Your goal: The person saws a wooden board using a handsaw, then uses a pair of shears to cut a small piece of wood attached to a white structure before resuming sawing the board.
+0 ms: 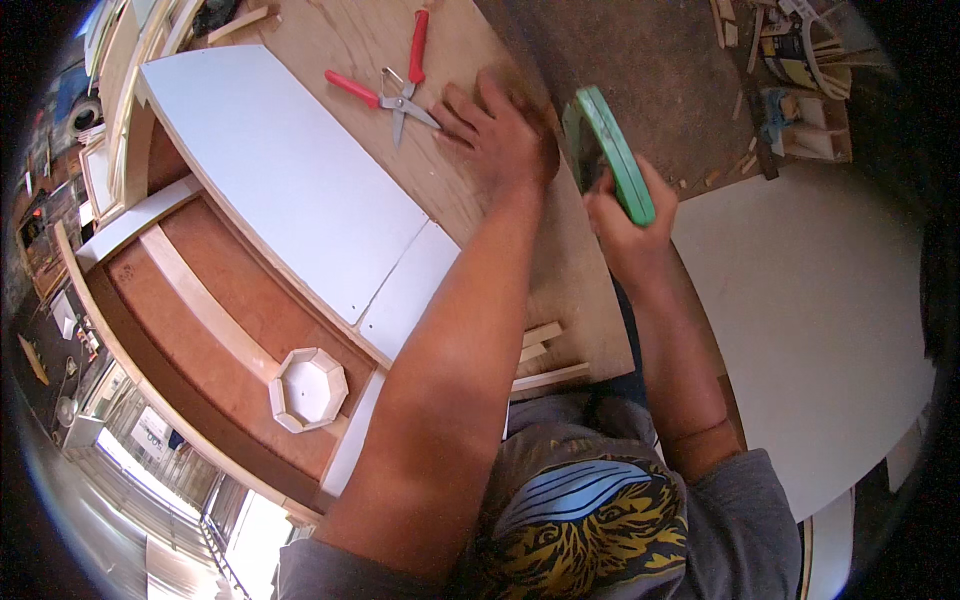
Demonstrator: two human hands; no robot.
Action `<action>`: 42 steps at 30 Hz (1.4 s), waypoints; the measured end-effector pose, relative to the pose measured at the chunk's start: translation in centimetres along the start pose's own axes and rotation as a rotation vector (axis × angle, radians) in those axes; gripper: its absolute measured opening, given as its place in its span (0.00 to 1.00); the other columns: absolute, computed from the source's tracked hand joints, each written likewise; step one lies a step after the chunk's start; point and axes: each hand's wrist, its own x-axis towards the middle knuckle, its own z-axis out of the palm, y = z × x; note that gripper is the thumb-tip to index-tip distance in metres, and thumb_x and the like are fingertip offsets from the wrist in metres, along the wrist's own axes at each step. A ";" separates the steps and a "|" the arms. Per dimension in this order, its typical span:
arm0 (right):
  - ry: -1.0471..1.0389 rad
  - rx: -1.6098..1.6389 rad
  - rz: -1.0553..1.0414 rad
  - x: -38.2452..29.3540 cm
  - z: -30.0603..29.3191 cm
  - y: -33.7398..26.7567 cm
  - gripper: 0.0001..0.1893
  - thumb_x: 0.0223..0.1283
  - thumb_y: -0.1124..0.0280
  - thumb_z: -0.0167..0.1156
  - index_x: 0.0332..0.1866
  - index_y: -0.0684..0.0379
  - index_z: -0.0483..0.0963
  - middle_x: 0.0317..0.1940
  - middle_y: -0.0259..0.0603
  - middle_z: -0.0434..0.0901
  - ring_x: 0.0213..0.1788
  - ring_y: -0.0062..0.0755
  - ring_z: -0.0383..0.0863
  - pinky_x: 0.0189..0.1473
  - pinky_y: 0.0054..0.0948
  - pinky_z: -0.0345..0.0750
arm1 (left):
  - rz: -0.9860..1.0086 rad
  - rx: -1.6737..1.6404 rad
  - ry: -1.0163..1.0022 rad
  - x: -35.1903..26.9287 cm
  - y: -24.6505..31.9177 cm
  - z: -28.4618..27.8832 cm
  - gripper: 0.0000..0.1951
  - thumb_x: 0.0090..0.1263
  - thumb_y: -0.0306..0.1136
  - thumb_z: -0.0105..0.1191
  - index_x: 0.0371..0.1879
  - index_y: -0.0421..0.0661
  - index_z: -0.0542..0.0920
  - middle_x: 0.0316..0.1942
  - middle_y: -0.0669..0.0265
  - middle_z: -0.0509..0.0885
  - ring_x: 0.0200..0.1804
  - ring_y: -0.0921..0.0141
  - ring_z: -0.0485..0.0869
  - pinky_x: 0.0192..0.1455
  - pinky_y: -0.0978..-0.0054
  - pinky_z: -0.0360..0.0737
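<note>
My left hand (499,135) rests near the edge of a plywood work surface (487,37), palm down with its fingers apart. Whether anything small lies beneath the palm is hidden. Just beyond its fingertips are red-handled snips (402,103), lying with blades and handles spread. Past the plywood edge, my right hand (637,210) grips a tool with a green handle (621,161). Blur and the viewing angle hide the tool's working part. Left of my forearm stands a curved wooden cabinet frame with a white top panel (292,172).
An octagonal wooden tray (306,390) sits on the brown panel (225,285) inside the frame. Short wood strips (541,341) lie by my body. At right are a large pale board (810,315) and a divided box (814,124); offcuts (716,178) litter the floor.
</note>
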 end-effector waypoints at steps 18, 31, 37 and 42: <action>-0.023 0.069 -0.043 -0.3 -0.9 0.5 0.07 0.56 0.77 0.63 0.40 0.62 0.77 0.25 0.28 0.76 0.29 0.16 0.74 0.31 0.23 0.73 | -0.020 0.013 0.019 -0.2 0.1 0.2 0.30 0.74 0.38 0.46 0.74 0.45 0.58 0.76 0.40 0.49 0.78 0.35 0.41 0.76 0.31 0.40; -0.041 0.037 -0.040 -1.0 -1.1 1.4 0.08 0.51 0.79 0.62 0.38 0.62 0.77 0.25 0.31 0.76 0.28 0.18 0.75 0.34 0.25 0.75 | -0.007 0.016 0.041 -0.1 -0.3 0.6 0.30 0.74 0.39 0.47 0.74 0.46 0.58 0.76 0.40 0.50 0.78 0.35 0.42 0.75 0.30 0.40; -0.036 0.037 -0.058 1.6 -0.1 0.6 0.08 0.51 0.78 0.62 0.38 0.63 0.77 0.24 0.35 0.77 0.28 0.18 0.75 0.36 0.24 0.75 | -0.020 0.037 -0.015 0.2 -0.3 0.5 0.31 0.73 0.38 0.48 0.75 0.47 0.57 0.77 0.41 0.45 0.78 0.36 0.40 0.76 0.31 0.39; -0.032 -0.023 -0.147 -0.3 -0.7 0.8 0.05 0.55 0.83 0.57 0.34 0.60 0.73 0.24 0.28 0.73 0.27 0.15 0.72 0.28 0.21 0.69 | -0.058 0.018 -0.099 0.0 0.3 -0.3 0.33 0.72 0.38 0.50 0.75 0.46 0.57 0.77 0.41 0.45 0.78 0.37 0.38 0.76 0.31 0.39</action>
